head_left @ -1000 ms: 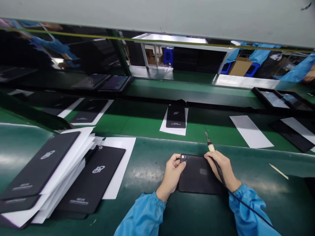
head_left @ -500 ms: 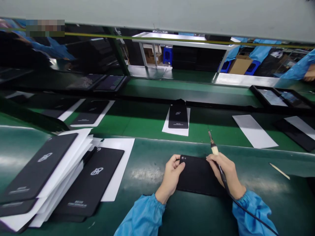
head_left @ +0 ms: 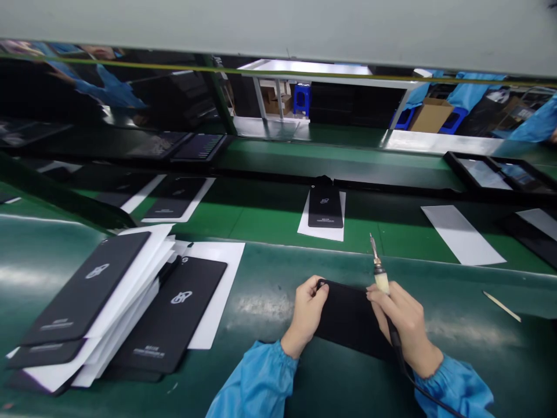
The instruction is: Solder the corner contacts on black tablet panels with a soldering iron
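A black tablet (head_left: 348,322) lies low over the green bench in front of me, a plain dark face up. My left hand (head_left: 307,307) grips its left end, thumb on top near the corner. In my right hand (head_left: 402,316) is a soldering iron (head_left: 381,280), held like a pen with its metal tip pointing up and away from the tablet. The fingertips of that hand are at the tablet's far right edge, and the hand hides its right end. A black cord runs from the iron's handle past my right sleeve.
Black tablets (head_left: 87,290) are stacked with white sheets at left. A green belt (head_left: 270,220) behind carries another tablet (head_left: 325,209) on white paper and a white sheet (head_left: 463,235). A thin pale stick (head_left: 502,306) lies at right. A shelf (head_left: 278,29) overhangs; people in blue work beyond.
The view has shifted slightly, so most things appear further right. The tablet's face is tilted a little more, hiding much of its corner print. Both grips stay the same.
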`<state>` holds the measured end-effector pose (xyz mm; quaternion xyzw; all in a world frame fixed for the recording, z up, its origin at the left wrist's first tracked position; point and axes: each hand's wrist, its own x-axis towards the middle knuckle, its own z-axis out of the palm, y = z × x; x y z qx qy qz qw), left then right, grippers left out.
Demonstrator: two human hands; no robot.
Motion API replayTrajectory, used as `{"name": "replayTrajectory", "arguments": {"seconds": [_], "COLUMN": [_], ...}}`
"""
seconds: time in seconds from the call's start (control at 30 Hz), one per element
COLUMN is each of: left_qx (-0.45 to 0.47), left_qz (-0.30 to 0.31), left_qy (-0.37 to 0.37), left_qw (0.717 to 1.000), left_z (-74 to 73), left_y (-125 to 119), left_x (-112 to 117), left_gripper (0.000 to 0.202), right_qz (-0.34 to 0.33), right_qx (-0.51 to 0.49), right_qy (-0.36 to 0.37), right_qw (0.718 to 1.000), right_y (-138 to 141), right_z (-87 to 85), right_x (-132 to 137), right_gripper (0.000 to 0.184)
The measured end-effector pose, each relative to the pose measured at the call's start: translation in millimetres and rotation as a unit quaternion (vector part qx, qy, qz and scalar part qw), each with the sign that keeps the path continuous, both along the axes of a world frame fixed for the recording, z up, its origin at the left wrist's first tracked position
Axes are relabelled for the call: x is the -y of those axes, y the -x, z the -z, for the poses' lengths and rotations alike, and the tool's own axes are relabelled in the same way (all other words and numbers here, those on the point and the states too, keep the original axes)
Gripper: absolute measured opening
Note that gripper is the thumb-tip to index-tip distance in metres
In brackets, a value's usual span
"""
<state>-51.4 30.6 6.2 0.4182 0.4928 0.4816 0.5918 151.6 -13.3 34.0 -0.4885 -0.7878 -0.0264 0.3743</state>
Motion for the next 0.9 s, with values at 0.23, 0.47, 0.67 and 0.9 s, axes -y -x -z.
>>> {"name": "replayTrajectory", "arguments": {"seconds": [0.23,0.47,0.67,0.9], "left_qx": [0.001,0.014,0.046,0.022], "left_qz": [-0.021,-0.027,-0.033,0.012], "left_qy": [0.009,0.024,-0.023,-0.03], "left_qw": [1.0,0.999,0.998,0.999], "left_z": [0.0,9.8,18.5,16.2], "left_y": [-2,1,4,1], "left_x": [0,-4,-16,-15], "left_gripper": [0.02,0.027,0.045,0.036], "right_qz": [0.003,0.033,0.174,0.381], "right_qx": [0.024,0.053,-0.034,-0.056], "right_qy": [-0.02,0.066,0.126,0.041], "right_qw": [1.0,0.996,0.976,0.922], "right_y": [8,-6,-81,-216], "right_z": [-2.5,1.1,3.1,-40.9], "right_x": [3,-8,-23,-78], "right_gripper": [0.02,0.017,0.022,0.019]}}
